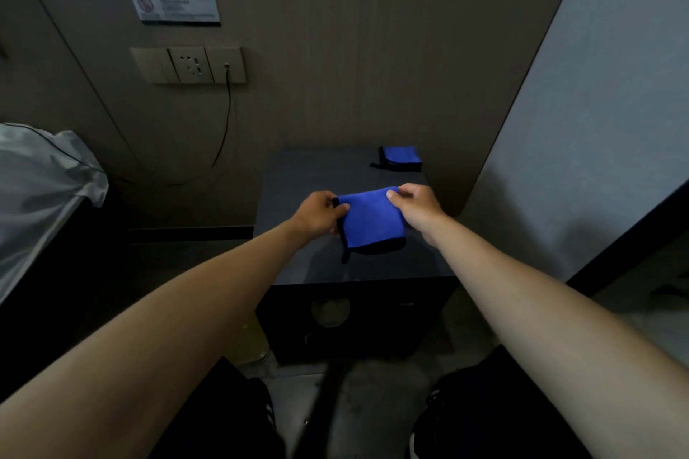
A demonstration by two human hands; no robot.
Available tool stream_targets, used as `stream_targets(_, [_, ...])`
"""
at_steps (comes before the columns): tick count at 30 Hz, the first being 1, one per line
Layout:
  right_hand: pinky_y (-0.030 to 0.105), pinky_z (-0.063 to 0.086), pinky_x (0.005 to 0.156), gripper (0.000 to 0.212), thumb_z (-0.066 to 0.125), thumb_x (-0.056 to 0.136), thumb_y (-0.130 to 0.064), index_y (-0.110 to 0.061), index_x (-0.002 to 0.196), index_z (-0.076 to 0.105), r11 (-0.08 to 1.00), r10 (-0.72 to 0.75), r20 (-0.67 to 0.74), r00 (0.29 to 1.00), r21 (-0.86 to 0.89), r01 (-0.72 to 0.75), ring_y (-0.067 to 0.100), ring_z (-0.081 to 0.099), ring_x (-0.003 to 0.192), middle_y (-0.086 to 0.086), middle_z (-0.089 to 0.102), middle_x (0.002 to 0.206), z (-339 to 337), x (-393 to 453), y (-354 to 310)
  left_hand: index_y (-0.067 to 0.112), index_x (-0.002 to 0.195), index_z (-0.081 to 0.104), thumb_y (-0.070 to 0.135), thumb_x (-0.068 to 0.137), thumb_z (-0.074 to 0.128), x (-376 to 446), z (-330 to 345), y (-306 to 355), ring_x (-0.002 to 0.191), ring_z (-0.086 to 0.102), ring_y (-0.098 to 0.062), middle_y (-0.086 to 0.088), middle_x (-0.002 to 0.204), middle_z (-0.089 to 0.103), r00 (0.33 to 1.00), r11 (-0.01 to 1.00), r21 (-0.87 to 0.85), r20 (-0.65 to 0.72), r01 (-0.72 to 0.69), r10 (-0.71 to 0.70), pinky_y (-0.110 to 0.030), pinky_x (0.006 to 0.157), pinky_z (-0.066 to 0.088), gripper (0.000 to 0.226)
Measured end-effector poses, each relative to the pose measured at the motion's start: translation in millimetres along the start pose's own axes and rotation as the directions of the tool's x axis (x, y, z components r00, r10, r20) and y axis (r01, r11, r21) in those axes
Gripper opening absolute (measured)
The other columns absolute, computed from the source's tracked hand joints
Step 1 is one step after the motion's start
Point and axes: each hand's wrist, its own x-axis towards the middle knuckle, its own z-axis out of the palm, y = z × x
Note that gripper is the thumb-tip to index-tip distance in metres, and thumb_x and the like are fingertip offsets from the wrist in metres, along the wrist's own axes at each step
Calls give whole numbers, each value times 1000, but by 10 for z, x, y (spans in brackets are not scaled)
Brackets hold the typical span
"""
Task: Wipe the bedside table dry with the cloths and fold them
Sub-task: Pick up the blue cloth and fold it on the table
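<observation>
In the head view, a folded blue cloth [373, 222] is held above the middle of the dark bedside table [294, 175]. The left hand [320, 212] pinches its left edge and the right hand [414, 203] pinches its top right corner, so the cloth spans between them. A second folded cloth [402, 157] lies at the table's far right corner.

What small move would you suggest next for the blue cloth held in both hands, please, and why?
Probably lay it down on the bedside table. The left hand and right hand pinch the top corners of the blue cloth, which already looks folded small, and a second folded cloth lies at the table's back right corner.
</observation>
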Motion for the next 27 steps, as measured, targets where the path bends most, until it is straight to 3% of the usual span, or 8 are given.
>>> stream_targets(3, [29, 50, 74, 21, 63, 96, -23, -18, 117, 64, 985, 106, -5, 994, 136, -104, 17, 59, 97, 0, 62, 110, -39, 112, 81, -5, 110, 61, 16, 94, 67, 85, 122, -25, 64, 60, -18, -13, 79, 59, 995, 977, -193, 51, 95, -87, -42, 72, 60, 27])
stream_targets(5, [30, 53, 77, 18, 68, 92, -18, -20, 110, 65, 970, 132, -19, 991, 210, -125, 16, 62, 96, 1, 65, 110, -88, 231, 175, -4, 113, 64, 11, 91, 70, 129, 188, -45, 78, 65, -21, -14, 90, 65, 988, 955, -270, 122, 125, -95, -36, 71, 61, 28])
stream_targets(7, [31, 54, 83, 21, 72, 88, -14, -20, 108, 66, 971, 112, -40, 993, 219, -101, 16, 64, 99, 1, 67, 110, -145, 378, 281, -5, 113, 64, 4, 87, 72, 207, 262, -87, 75, 68, -20, -13, 90, 68, 985, 946, -297, 147, 127, -86, -32, 70, 61, 28])
stream_targets(10, [31, 55, 89, 30, 72, 87, -9, -18, 115, 66, 983, 73, -61, 995, 173, -61, 15, 66, 102, 3, 70, 110, -193, 602, 435, -3, 103, 67, 3, 82, 78, 418, 397, -133, 67, 68, -17, -13, 83, 70, 991, 962, -245, 86, 121, -103, -28, 65, 61, 24])
stream_targets(14, [23, 52, 75, 32, 70, 88, -3, -13, 118, 65, 986, 52, -134, 990, 166, -29, 15, 66, 96, 5, 70, 107, -164, 940, 645, 14, 78, 70, 18, 68, 90, 861, 615, -240, 75, 71, -19, -5, 76, 73, 985, 989, -106, -121, 107, -119, -34, 77, 61, 22])
stream_targets(19, [34, 56, 84, 24, 73, 84, -9, -24, 100, 64, 993, -55, -289, 956, -115, 22, 14, 65, 86, -11, 61, 76, -132, 1392, 830, 17, 70, 63, 12, 72, 87, 1261, 911, -224, 65, 69, -18, -13, 73, 72, 981, 999, 1, -191, 32, -32, -37, 64, 63, 24])
stream_targets(23, [34, 56, 84, 23, 73, 86, -12, -22, 105, 64, 976, -91, -325, 941, -219, 18, 17, 67, 90, -4, 67, 86, -85, 1724, 956, 23, 78, 62, 20, 74, 85, 1601, 1028, -246, 67, 65, -6, 6, 68, 67, 972, 978, 203, -210, -58, 101, -31, 74, 60, 23])
stream_targets(27, [32, 54, 84, 24, 71, 89, -16, -20, 112, 65, 956, -107, -350, 931, -294, -1, 15, 65, 94, -2, 68, 99, -19, 2007, 1060, 24, 96, 59, 23, 77, 82, 1862, 1116, -274, 77, 64, -8, 8, 79, 64, 949, 940, 301, -214, -162, 232, -30, 73, 56, 30])
